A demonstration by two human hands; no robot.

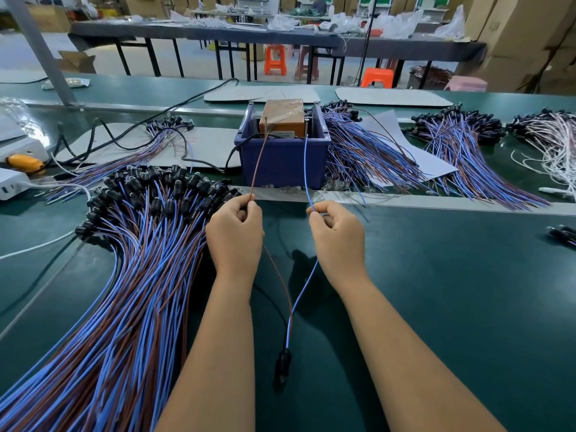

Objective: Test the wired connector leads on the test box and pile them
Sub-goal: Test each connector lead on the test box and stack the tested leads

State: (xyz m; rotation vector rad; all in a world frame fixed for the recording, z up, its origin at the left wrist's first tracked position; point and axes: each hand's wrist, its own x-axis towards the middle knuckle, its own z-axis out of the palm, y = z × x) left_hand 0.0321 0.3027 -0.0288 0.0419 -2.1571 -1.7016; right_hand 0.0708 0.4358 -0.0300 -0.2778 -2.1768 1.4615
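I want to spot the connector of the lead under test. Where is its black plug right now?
In the head view, the black plug hangs low at centre between the two forearms, over the green table, below the left hand and right hand.

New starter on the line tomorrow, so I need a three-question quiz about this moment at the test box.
1. Which hand pinches the brown wire?
2. True or false: the lead's black connector is plugged into the blue box.
3. The big pile of leads lies beside which forearm?

Key: 1. The left hand; the right hand pinches the blue wire. 2. False, it lies near the person. 3. The left.
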